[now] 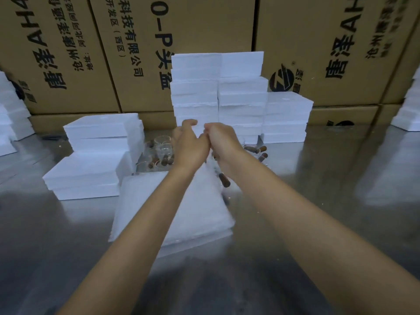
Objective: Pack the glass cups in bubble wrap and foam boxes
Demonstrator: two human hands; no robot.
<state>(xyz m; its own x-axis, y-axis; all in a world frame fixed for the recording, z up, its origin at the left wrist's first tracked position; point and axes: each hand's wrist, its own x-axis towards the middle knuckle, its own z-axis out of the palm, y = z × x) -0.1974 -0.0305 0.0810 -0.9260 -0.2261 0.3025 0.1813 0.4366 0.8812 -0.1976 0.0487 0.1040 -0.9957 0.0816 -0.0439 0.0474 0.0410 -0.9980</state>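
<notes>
Both hands are reaching out together: left hand (189,146) has loosely curled fingers, right hand (223,142) is curled too, and I can't tell if either holds anything. Glass cups (162,147) sit just left of them, easy to knock. Foam box (200,208) lies under the forearms.

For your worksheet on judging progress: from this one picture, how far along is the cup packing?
Done: closed white foam boxes stand stacked at the back, though their contents are hidden. In hand: the left hand and right hand meet above the foam box nearest the person; what they hold is unclear. Left: loose glass cups with brown handles lie unwrapped on the metal table.
</notes>
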